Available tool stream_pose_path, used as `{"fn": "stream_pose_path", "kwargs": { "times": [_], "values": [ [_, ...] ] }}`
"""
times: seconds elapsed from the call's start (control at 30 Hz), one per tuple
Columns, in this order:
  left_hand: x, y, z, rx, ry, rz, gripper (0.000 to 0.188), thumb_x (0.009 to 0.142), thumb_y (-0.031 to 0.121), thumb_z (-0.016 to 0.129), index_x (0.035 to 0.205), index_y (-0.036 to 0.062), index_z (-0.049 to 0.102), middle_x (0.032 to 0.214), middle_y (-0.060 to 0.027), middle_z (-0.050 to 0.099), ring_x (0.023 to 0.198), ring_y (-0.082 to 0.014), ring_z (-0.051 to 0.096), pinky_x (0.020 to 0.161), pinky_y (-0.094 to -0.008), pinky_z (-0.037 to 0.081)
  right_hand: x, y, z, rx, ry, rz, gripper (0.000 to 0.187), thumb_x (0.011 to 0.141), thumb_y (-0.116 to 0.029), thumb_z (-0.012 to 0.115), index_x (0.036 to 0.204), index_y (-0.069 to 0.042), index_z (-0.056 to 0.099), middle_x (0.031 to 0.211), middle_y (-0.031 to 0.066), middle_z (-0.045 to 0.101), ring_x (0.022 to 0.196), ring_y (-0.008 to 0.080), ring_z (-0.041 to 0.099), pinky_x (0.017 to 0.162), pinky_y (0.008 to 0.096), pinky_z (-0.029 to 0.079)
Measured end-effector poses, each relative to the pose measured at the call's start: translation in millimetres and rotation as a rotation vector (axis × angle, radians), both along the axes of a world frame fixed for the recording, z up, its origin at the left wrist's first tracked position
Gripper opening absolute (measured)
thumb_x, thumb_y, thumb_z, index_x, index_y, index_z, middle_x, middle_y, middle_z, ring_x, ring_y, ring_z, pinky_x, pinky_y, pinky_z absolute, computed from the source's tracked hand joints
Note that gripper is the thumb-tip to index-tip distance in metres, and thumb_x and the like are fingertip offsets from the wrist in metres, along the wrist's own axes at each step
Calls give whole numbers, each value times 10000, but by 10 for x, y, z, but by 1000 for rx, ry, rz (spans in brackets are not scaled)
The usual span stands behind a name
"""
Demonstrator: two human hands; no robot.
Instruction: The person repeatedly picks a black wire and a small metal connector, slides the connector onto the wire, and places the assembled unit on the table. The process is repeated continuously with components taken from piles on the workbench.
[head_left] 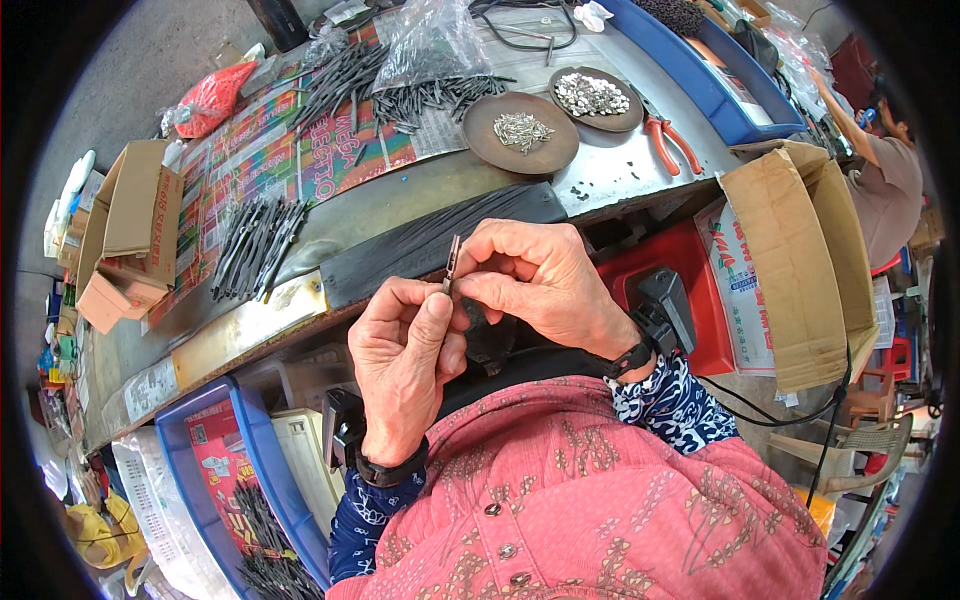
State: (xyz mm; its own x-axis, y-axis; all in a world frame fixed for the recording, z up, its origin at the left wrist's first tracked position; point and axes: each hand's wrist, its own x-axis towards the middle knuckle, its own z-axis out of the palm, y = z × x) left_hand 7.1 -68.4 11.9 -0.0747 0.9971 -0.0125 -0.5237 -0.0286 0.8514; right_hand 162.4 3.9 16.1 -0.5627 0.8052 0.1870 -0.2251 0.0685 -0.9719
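Just beyond the front edge of my body, a slim dark metal piece [453, 258] stands upright between my fingers, its narrow end pointing up. My left hand [405, 345] pinches its lower end between thumb and forefinger. From the right, my right hand [545, 285] closes thumb and fingertips on the same piece; its other fingers are curled under and partly hidden. Behind the hands, a long black pad [400, 262] lies along the bench edge. Farther off are a round brown dish [480, 125] of small metal pins and another dish [632, 116] of small silvery parts.
Orange-handled pliers [668, 145] lie right of the dishes. Dark strips [258, 243] lie at left, with a larger heap [335, 85] farther back. Cardboard boxes [148, 215] flank the bench; a blue tray [310, 520] stands low left. Another person [885, 180] is at far right.
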Motion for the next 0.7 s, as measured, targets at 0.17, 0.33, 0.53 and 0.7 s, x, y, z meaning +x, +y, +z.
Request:
{"fn": "stream_pose_path", "kwargs": {
  "times": [0.17,0.33,0.53,0.7],
  "values": [
    [6,-6,-6,4,75,17,114,954,102,607,939,-4,567,767,-61,609,523,-62,484,458,-192,385,26,36,-19,-62,31,94,28,915,-8,601,919,20,601,882,17,580,679,63,570,551,189,447],
    [23,-13,-12,28,141,44,114,950,95,613,934,-10,571,764,-56,615,527,-53,489,459,-186,383,5,63,-89,-116,96,138,44,936,-45,579,954,-5,587,836,0,573,671,62,553,574,193,428],
    [39,-15,-32,30,204,80,129,944,130,627,941,18,563,759,-55,613,494,-49,457,438,-184,350,-28,79,-157,-170,89,157,56,946,-65,573,970,-14,581,821,-4,573,674,61,544,577,193,425],
    [40,-18,-42,24,214,102,128,941,126,632,942,13,572,757,-51,612,497,-46,455,444,-179,345,-40,69,-180,-169,101,142,64,946,-68,578,975,-12,588,824,-3,576,673,63,547,573,195,427]
  ]
}}
